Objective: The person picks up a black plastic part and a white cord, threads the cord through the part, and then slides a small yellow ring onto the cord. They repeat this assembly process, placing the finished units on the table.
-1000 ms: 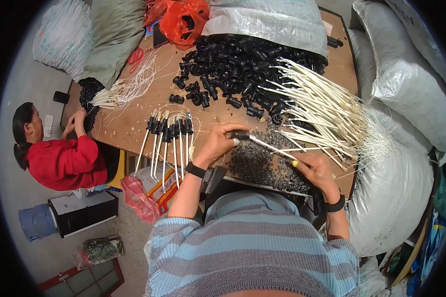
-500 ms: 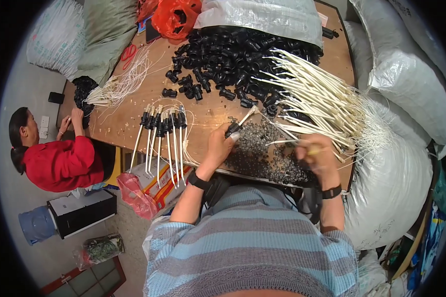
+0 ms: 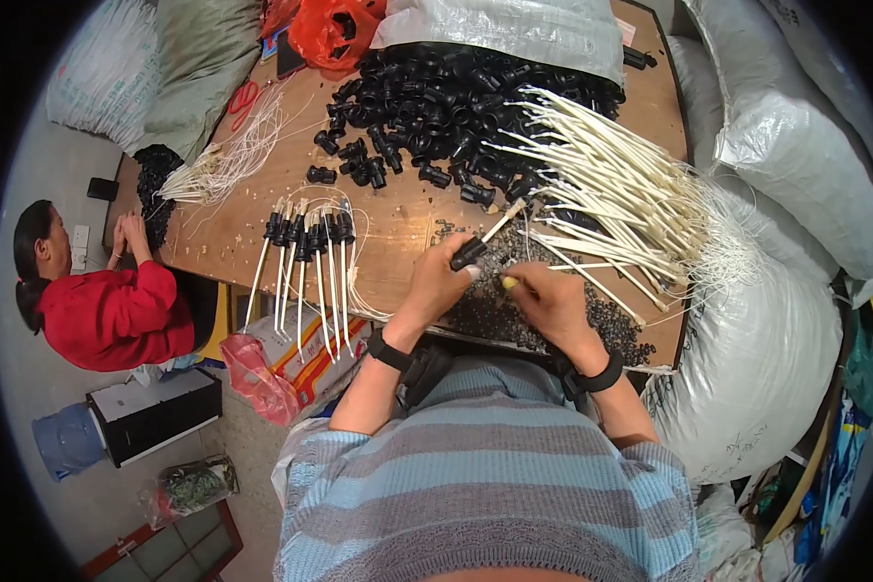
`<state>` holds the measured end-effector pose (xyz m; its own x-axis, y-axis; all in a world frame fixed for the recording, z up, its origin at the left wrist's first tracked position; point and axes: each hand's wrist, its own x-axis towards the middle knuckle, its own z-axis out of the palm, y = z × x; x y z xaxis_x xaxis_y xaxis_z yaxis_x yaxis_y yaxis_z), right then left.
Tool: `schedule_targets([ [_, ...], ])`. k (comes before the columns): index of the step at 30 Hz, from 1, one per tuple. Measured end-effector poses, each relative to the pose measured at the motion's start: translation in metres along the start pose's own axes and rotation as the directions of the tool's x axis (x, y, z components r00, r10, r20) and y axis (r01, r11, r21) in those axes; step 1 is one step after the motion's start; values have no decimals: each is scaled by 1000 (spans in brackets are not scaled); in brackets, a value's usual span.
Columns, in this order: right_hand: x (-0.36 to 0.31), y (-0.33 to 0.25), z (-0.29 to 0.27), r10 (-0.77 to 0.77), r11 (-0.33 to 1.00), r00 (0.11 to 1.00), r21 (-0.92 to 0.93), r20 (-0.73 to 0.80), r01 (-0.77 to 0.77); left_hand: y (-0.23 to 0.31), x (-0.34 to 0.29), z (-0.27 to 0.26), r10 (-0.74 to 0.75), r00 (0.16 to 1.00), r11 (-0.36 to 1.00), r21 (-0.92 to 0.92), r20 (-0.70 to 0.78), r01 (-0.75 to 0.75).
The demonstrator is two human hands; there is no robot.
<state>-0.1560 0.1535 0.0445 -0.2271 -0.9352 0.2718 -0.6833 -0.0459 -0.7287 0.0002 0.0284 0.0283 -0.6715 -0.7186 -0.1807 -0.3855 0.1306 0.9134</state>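
My left hand [image 3: 436, 286] grips a black plastic fitting [image 3: 468, 253] with a white tube [image 3: 502, 222] sticking out of its far end. A thin white cord hangs from the tube's tip. Close by on the right, my right hand [image 3: 556, 299] has its thumb and fingers pinched together, with a yellowish bit [image 3: 510, 283] at the tips; whether they hold a small piece is hidden. Beneath and between both hands lies a spread of small dark rings [image 3: 490, 308]. To the left, several black fittings with white tubes [image 3: 303, 233] lie in a row over the table's front edge.
Loose black fittings [image 3: 427, 107] are heaped at the back under a white sack [image 3: 504, 34]. A bundle of white tubes [image 3: 611, 184] with tangled cords lies to the right. Full sacks [image 3: 757, 369] crowd the right side. A person in red [image 3: 116, 315] sits at the table's left.
My right hand has moved left from the tube bundle, close to my left hand. One white tube at the bundle's near edge has shifted. My left hand still grips the black fitting.
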Motion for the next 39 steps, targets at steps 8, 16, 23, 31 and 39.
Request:
schedule_targets([
  [8,-5,1,4,18,974,1000,226,15,-21,0,0,12,-77,994,936,-337,83,101],
  [16,-7,2,2,36,960,993,271,109,-64,5,2,13,-93,976,890,-422,199,171],
  [23,-9,10,6,83,997,997,-7,-7,-83,5,-6,12,177,984,976,128,16,-177],
  [31,-2,10,6,72,995,997,-72,-39,-74,1,-9,11,357,934,829,456,18,-326],
  [39,-1,5,8,131,991,990,-38,50,-129,6,-12,15,351,933,815,463,83,-348],
])
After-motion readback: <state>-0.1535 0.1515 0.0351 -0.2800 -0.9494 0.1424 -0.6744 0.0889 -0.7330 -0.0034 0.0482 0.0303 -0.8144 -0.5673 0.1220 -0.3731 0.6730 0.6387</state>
